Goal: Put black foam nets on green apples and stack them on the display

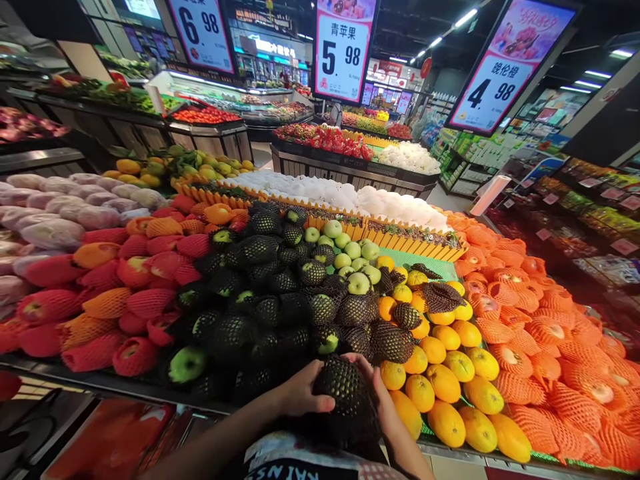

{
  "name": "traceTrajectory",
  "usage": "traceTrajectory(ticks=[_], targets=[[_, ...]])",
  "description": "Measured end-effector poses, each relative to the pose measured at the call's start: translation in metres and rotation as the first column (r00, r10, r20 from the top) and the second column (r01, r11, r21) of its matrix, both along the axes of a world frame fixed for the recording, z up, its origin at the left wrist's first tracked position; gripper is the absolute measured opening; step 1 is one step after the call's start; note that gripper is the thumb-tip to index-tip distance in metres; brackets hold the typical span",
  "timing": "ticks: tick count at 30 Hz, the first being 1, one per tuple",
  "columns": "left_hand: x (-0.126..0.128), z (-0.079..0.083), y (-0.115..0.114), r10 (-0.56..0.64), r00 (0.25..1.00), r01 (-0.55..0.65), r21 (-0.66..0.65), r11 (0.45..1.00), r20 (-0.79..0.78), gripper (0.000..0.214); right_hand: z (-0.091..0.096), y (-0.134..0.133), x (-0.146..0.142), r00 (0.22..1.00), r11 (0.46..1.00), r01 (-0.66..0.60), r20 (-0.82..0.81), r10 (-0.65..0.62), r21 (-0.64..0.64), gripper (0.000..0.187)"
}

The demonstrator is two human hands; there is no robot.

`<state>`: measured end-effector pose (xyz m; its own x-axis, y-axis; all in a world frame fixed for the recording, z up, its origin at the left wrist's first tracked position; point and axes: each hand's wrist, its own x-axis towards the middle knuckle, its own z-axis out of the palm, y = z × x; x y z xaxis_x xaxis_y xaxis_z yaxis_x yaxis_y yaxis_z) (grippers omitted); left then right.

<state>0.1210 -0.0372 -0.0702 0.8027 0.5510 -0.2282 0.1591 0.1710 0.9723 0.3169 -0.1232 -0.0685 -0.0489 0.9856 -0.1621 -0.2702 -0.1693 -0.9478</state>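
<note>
Between my two hands, near the display's front edge, is a green apple in a black foam net (343, 385); light green shows through the mesh. My left hand (307, 392) grips it from the left, thumb across its front. My right hand (373, 383) closes round its right side, with some fingers hidden behind. Dark mesh hangs below the apple. Just beyond lie more net-wrapped green apples (323, 310) and loose empty-looking black nets (443, 297). Bare green apples (355, 250) form a small pile farther back.
Oranges (445, 383) lie in rows on green matting to the right, beside fruit in orange foam nets (550, 333). Red-netted fruit (145, 280) fills the left. A yellow picket divider (395, 240) runs behind, with white-wrapped produce (325, 193) past it. Price screens (345, 53) hang above.
</note>
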Motion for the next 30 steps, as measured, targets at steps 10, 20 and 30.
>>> traceTrajectory(ticks=[10,20,30], targets=[[0.01,0.015,0.012,-0.063,0.995,0.084,0.331,0.94,-0.073,0.049,0.007,-0.016,0.0,0.999,0.999,-0.042,0.017,0.043,-0.032,0.079],[0.026,0.025,0.002,0.336,0.937,-0.35,0.319,0.881,0.098,0.036,-0.003,-0.01,0.003,0.997,0.997,0.069,-0.044,-0.068,0.022,0.087],[0.037,0.006,0.005,0.608,0.786,-0.607,-0.051,0.793,0.113,0.048,-0.025,-0.01,-0.012,0.988,1.0,-0.01,-0.152,0.011,0.009,0.088]])
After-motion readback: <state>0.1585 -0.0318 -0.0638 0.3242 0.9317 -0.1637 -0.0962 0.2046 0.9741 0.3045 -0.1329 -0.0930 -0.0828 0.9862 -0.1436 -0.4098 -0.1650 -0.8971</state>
